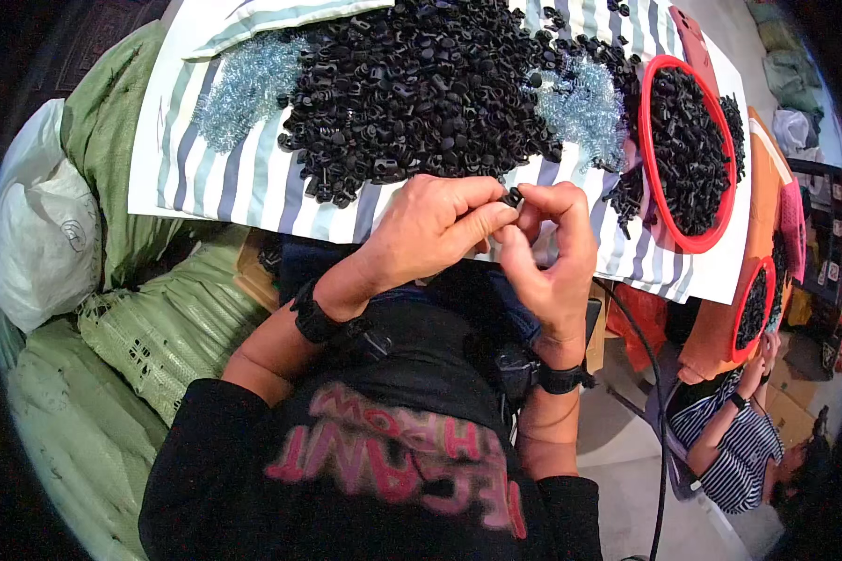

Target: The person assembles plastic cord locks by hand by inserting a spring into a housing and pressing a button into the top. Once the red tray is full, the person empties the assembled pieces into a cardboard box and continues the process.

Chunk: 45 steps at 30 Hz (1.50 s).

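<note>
Above the table's front edge, my left hand [430, 226] pinches a small black plastic cord lock [512, 196] between thumb and forefinger. Against its other side is the forefinger of my right hand [557, 257], whose fingers are curled in; whether they hold another small part is hidden. Just beyond my hands spreads a large heap of black plastic cord-lock parts [421, 93]. Fine silvery metal springs lie in one pile [248, 89] at the heap's left and another pile [585, 107] at its right.
A red-rimmed basket [652, 178] of slim black parts stands on the striped cloth [253, 178] at right. Beyond it lies a reddish phone-like slab [692, 42]. Green woven sacks [173, 318] crowd the left. A black cable [660, 411] hangs at right, near another seated person [734, 458].
</note>
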Tool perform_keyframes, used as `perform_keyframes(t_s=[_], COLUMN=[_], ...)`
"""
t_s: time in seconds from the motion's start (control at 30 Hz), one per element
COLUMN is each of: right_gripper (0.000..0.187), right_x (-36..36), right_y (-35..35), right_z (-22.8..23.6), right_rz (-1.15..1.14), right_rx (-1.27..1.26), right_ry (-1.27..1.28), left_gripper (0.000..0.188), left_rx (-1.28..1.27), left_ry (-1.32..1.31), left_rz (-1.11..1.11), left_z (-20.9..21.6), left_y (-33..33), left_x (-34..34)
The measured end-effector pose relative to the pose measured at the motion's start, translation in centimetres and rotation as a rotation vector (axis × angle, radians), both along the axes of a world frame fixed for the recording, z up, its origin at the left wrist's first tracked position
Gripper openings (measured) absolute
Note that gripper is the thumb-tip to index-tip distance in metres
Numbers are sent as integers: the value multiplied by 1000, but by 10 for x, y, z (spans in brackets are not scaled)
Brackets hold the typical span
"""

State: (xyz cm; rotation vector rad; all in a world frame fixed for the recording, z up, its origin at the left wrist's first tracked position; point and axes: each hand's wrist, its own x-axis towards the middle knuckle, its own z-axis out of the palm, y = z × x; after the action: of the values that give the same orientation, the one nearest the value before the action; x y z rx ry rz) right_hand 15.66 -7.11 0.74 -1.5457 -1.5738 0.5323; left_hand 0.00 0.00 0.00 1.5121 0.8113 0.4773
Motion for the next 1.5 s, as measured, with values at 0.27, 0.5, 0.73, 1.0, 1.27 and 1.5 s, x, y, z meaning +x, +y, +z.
perform_keyframes(t_s=[0.27, 0.5, 0.73, 1.0, 1.27, 1.5], right_gripper=[16, 12, 13, 14, 13, 11], right_x=[2, -1, 3, 5, 8, 4], right_y=[9, 0, -3, -2, -1, 4], right_z=[16, 13, 12, 7, 9, -1], right_rz=[-160, -199, -126, -77, -39, -22], right_rx=[-264, -139, -185, -204, -225, -83], right_ry=[422, 481, 574, 583, 712, 609], left_gripper=[13, 14, 16, 15, 15, 23], left_rx=[328, 358, 353, 396, 348, 208], left_ry=[-4, -13, -23, -35, -36, -59], left_rz=[29, 17, 6, -6, -28, 30], left_z=[-11, -11, -12, -14, -15, -11], left_y=[-8, -4, -3, -2, -2, -4], left_x=[6, 2, 0, -1, -3, 0])
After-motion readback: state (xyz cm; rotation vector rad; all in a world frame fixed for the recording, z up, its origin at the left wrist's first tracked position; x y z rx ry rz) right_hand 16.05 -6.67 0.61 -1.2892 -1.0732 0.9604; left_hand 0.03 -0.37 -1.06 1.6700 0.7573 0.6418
